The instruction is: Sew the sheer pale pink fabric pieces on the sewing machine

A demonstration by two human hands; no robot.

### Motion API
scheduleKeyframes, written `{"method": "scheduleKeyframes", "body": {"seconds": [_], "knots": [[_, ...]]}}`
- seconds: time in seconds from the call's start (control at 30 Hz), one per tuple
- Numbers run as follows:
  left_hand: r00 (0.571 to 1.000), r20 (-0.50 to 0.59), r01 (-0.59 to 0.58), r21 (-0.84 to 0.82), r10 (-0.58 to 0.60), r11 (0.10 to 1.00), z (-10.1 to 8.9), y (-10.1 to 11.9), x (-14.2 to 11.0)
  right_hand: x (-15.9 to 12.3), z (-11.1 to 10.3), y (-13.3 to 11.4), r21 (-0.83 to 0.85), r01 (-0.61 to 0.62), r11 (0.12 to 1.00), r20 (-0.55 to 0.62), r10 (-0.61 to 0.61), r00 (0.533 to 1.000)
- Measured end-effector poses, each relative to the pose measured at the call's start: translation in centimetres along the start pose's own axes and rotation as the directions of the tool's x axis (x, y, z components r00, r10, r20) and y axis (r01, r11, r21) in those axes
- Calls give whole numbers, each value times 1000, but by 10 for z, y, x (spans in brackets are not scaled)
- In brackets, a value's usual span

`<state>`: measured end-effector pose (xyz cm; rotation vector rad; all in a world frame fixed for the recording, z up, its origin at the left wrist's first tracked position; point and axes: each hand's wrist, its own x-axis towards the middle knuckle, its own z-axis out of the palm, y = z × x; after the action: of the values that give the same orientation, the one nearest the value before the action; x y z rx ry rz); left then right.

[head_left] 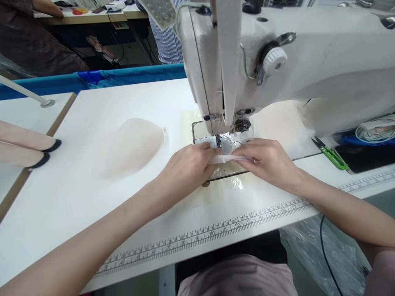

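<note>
Between my hands a narrow strip of thin, pale pinkish fabric [226, 158] is stretched just in front of the presser foot [218, 141] of a white sewing machine [308, 49]. My left hand [193, 162] is closed on the strip's left end, close to the needle plate. Closed on the right end is my right hand [267, 162], pinching it between thumb and fingers. My fingers partly cover the metal needle plate [220, 174]. On the table to the left lies a sheer beige fabric piece [135, 144].
Green-handled thread snips [335, 156] lie at the right beside a dark tray [364, 154]. Beige pieces with black ends [27, 148] rest at the left edge. A printed ruler [212, 232] runs along the front edge. Another person's hand [52, 9] is at the far table.
</note>
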<state>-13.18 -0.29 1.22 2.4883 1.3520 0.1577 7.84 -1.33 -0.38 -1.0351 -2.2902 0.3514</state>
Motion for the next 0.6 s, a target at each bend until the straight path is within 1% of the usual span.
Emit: {"method": "scheduleKeyframes", "body": {"seconds": [0.03,0.1,0.17,0.23,0.37,0.47,0.53,0.57,0.6], "knots": [[1000,0,7,-39,-7,999,-1,-1,3,0,3,1,-21,31,999,-88,-33,996],[1000,-5,0,-110,-1,994,-4,-4,8,0,6,4,-51,72,996,-192,-81,978],[1000,-6,-18,-173,17,985,-6,-9,10,1,8,6,-63,78,995,-230,-90,969],[999,7,-44,-244,47,969,-9,-13,10,3,9,7,-50,62,997,-225,-72,972],[993,29,-91,-388,111,917,-10,-19,5,4,8,4,9,5,1000,-150,-3,989],[985,-1,-154,-423,170,893,-3,-21,-2,2,5,0,44,-16,999,-50,18,999],[967,-74,-253,-369,243,894,6,-21,-8,1,2,-3,21,-12,1000,52,11,999],[948,-133,-316,-304,289,898,12,-20,-11,-1,1,-4,-6,0,1000,103,1,995],[920,-195,-378,-215,340,901,17,-20,-13,-2,1,-4,-40,21,999,142,-15,990]]}}
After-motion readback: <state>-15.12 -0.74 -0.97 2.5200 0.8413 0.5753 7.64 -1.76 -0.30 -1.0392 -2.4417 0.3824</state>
